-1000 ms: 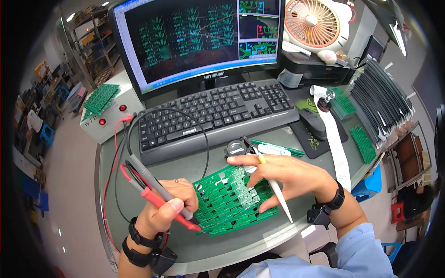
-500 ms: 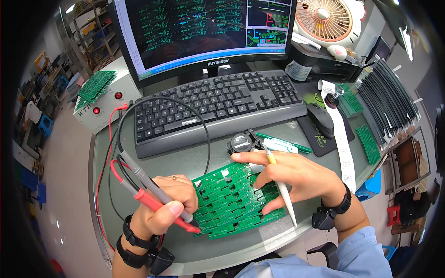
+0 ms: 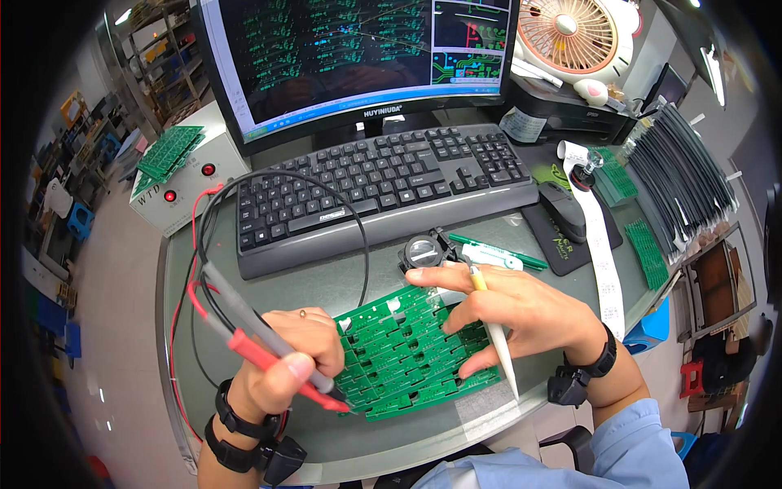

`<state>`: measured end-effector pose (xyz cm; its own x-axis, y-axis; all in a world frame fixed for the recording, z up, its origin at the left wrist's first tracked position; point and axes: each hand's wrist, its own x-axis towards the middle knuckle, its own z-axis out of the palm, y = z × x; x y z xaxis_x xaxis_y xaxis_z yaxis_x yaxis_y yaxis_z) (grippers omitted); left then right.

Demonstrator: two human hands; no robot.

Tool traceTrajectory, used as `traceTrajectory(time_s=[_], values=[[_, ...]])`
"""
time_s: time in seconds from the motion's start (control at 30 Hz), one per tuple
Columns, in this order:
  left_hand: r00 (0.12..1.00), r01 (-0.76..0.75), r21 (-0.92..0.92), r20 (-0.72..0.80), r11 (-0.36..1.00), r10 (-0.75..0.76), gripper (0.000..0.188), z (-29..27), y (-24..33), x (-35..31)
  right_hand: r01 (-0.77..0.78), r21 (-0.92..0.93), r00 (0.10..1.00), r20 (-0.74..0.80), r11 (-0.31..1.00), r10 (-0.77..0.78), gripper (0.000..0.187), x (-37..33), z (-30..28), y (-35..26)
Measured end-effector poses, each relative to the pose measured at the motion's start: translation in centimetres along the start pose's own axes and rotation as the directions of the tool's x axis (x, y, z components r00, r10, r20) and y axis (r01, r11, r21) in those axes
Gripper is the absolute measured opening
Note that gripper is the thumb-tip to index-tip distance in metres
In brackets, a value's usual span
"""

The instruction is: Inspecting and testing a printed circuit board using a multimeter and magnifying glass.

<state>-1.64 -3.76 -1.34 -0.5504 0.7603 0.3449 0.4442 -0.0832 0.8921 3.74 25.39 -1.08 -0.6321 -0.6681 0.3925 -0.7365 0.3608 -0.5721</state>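
A green circuit board panel [image 3: 399, 350] lies on the table in front of me, its edges partly covered by both hands. My left hand [image 3: 314, 346] is closed around a red test probe [image 3: 257, 352] and a grey test probe [image 3: 232, 297]. Their tips meet close together at the panel's near left corner; whether they touch metal is too small to tell. Over the panel's right side spreads my right hand [image 3: 538, 314], fingertips at the board. A white pen [image 3: 500, 350] with a yellow section sits between its fingers, pointing toward the table's near edge.
Beyond the panel are a round magnifier [image 3: 423, 252], a green pen [image 3: 497, 251] and a black keyboard [image 3: 383, 196] below a monitor [image 3: 342, 57]. Probe cables loop past a white box [image 3: 187, 175]. To the right lie a mouse [image 3: 562, 210], a paper strip [image 3: 599, 253] and more green boards [image 3: 646, 254].
The back ends of both probes and their cables have swung slightly left, while the tips stay at the same corner. My right hand and the panel look almost unmoved.
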Motion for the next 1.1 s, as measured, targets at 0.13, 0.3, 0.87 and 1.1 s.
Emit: traceTrajectory(time_s=[0.13, 0.3, 0.87, 1.1], values=[[0.969, -0.094, -0.283, -0.244, 0.955, 0.023, 0.051, -1.7, -1.0, -0.5, -0.117, 0.098, 0.980, -0.152, 0.988, 0.131, 0.050, 0.6, -0.9, -1.2], [0.809, -0.305, -0.403, -0.587, 0.863, 0.011, 0.046, -4.1, -1.1, -0.6, -0.236, -0.042, 0.941, -0.260, 0.971, 0.218, 0.015, 4.9, -1.2, 0.0], [0.816, -0.385, -0.527, -0.577, 0.758, 0.013, 0.050, -1.1, 0.2, -0.8, -0.202, 0.671, 0.976, 0.080, 0.713, 0.201, 0.103, 10.2, 3.6, -3.0], [0.843, -0.384, -0.495, -0.532, 0.779, 0.078, 0.047, 0.4, 1.0, 0.2, -0.047, 0.630, 0.974, -0.142, 0.775, 0.175, 0.070, 8.6, 2.0, -4.5]])
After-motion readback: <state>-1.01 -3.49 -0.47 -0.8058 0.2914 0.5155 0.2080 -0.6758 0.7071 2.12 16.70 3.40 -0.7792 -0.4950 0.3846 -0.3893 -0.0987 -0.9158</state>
